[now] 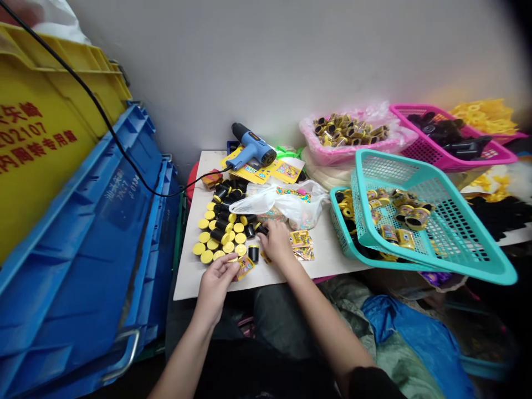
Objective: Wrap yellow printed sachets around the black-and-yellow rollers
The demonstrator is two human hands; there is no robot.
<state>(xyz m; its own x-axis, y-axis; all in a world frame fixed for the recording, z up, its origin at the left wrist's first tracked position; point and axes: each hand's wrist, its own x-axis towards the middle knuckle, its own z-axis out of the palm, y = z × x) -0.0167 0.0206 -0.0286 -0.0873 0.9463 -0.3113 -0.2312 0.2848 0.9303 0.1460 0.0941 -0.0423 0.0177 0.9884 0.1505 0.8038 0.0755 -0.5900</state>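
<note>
The left hand (216, 282), palm-down with fingers curled, pinches a yellow label (245, 267). The right hand (277, 239), just beyond it, grips a black tube (261, 228) with bent fingers.

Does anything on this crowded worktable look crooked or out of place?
Yes: the upper teal basket sits tilted inside another, overhanging the table's edge. Some black tubes lie toppled among upright yellow-capped ones.

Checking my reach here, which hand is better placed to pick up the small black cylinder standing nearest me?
Right hand, probably: it rests beside the black cylinder, while the left hand holds a yellow printed label.
</note>
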